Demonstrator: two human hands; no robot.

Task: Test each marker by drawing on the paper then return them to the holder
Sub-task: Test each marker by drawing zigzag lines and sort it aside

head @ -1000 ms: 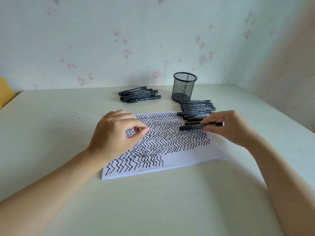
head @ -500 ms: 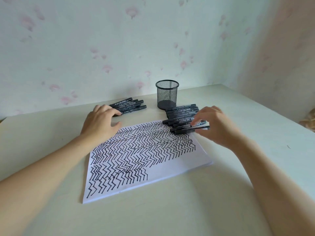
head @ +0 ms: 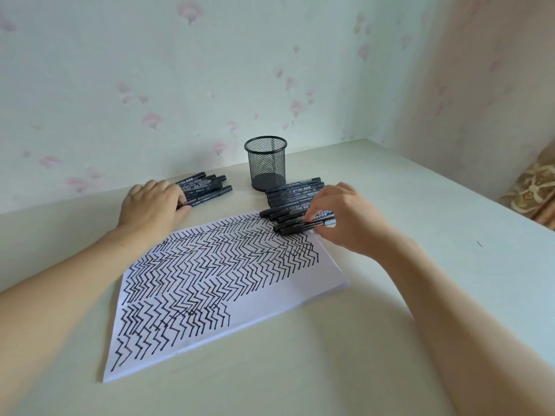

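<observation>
Now the right hand [head: 348, 217] pinches the nearest marker [head: 303, 227] of the right-hand row of markers [head: 295, 195], which lies across the far right corner of the paper [head: 282, 298]. The left hand [head: 153, 205] lies on the left pile of markers [head: 207, 187], fingers curled over their near ends; whether that grip clasps one I cannot tell. Between both hands, slightly beyond them, stands the mesh holder [head: 265, 163], upright. Bare tabletop [head: 420, 187] runs right of the right hand to the edge. Compared with 0.5 s ago, the left hand has slid further onto its pile, while the right keeps its marker.
</observation>
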